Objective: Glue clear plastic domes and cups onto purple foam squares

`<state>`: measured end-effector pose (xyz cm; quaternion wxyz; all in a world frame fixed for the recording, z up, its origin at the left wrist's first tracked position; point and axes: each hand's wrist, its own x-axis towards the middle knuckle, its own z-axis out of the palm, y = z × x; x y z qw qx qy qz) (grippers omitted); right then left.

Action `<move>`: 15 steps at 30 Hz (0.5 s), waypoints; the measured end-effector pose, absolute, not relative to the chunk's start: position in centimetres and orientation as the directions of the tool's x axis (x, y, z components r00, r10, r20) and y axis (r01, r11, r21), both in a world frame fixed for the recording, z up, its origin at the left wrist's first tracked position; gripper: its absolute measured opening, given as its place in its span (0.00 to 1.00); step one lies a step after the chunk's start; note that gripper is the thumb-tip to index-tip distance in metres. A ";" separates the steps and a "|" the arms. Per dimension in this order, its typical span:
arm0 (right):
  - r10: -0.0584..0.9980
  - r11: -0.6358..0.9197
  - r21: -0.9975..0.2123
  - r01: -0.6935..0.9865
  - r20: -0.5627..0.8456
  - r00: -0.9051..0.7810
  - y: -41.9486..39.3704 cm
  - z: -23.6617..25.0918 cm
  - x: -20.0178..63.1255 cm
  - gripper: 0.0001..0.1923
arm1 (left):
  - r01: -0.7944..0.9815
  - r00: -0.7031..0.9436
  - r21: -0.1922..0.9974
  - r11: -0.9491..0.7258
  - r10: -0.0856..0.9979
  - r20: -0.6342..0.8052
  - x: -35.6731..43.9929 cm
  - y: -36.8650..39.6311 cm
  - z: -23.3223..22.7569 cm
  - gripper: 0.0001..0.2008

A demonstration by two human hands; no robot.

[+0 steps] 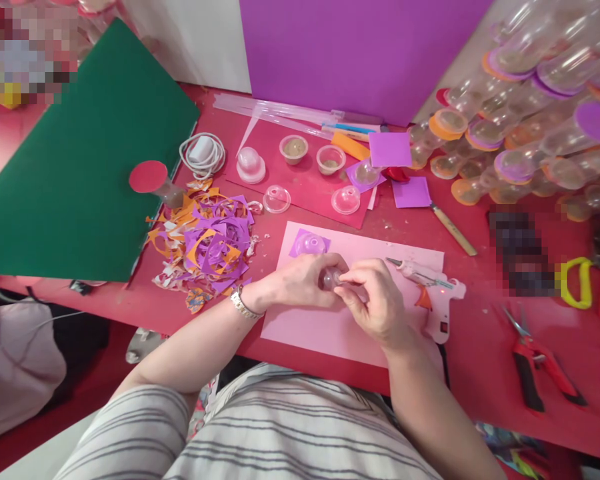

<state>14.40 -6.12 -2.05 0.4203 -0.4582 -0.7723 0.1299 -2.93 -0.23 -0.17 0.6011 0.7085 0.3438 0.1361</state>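
Observation:
Over a pale pink sheet [300, 333], my left hand [305, 277] is curled around a small clear plastic piece [329, 277], mostly hidden by the fingers. My right hand [375, 303] pinches at the right side of that piece, thumb and fingers together. Just beyond the left hand, a clear dome lid [312, 245] sits on a purple paper square [295, 248]. To the right of the hands lies a glue gun [443, 313] with a small orange scrap [423, 298] beside it.
Paper trimmings [217, 243] are heaped at the left, near a green board [95, 160]. Cups with greyish contents [294, 148] stand behind. Red-handled pruning shears [535, 360], a wooden-handled tool [455, 230] and stacked clear bottle shapes [520, 113] are on the right.

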 end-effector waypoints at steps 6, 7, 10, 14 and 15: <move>0.800 0.568 -0.575 0.589 0.553 -0.233 -6.1 -2.3 14.2 0.08 | 0.330 0.744 0.939 -0.092 0.638 -0.199 -2.8 -0.4 0.0 0.12; 0.804 0.561 -0.578 0.592 0.552 -0.223 -6.1 -2.3 14.1 0.08 | 0.327 0.746 0.940 -0.092 0.637 -0.197 -2.8 -0.4 0.0 0.12; 0.845 0.509 -0.639 0.577 0.500 -0.192 -6.0 -2.3 14.1 0.09 | 0.332 0.739 0.938 -0.097 0.644 -0.195 -2.8 -0.3 -0.2 0.14; 0.890 0.438 -0.723 0.533 0.432 -0.146 -6.0 -1.2 14.0 0.10 | 0.301 0.756 0.942 -0.150 0.640 -0.139 -3.1 -0.1 -0.6 0.15; 0.893 0.427 -0.727 0.538 0.432 -0.125 -6.1 -0.7 14.0 0.09 | 0.274 0.766 0.943 -0.187 0.635 -0.097 -3.1 0.0 -0.7 0.15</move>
